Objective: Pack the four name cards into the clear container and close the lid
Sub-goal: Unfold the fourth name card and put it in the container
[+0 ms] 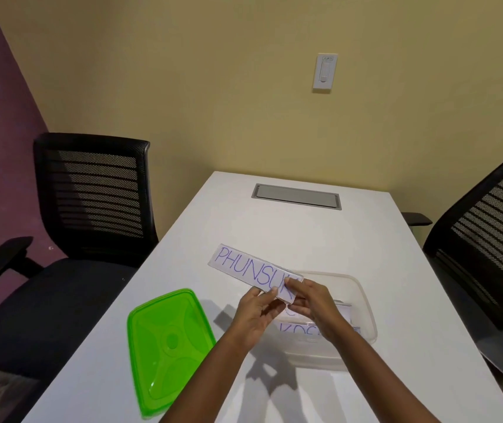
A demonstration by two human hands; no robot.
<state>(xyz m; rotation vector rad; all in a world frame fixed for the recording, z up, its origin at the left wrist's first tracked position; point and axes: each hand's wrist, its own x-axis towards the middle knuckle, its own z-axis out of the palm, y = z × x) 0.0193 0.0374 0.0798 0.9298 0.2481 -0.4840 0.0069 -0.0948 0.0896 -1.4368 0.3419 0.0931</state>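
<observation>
Hands hide packed cards (300,328) (maybe "KOS…").

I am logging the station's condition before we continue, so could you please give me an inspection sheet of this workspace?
Surface: white rectangular table, with a grey hatch set in near the far end.
Job's things: white card lettered PHUNSUK held above the table; clear plastic container open, with at least one lettered card inside; green plastic lid flat on the table, left of the container.
Clutter: nothing seen.
Hands: left hand and right hand both pinch the held card's near end.
Cables: nothing seen.
Surroundings: two black mesh office chairs, white wall switch.
</observation>
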